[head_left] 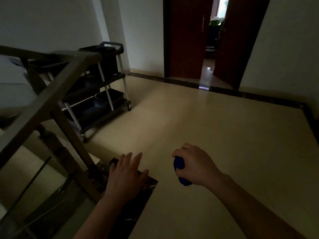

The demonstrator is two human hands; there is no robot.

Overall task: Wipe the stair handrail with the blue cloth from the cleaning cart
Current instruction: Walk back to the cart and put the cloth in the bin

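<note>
A bunched blue cloth is gripped in my right hand, which hovers over the beige floor at lower centre-right. My left hand is held flat with fingers spread, empty, just right of the railing's foot. The flat grey stair handrail slopes from the lower left up to a bend near the upper left, then runs left. Both hands are apart from it. The black cleaning cart with three shelves stands behind the handrail.
Glass panels and a dark post sit under the rail. A dark marble strip edges the landing by the stairs. A half-open dark red double door is at the far side of the beige floor. Lighting is dim.
</note>
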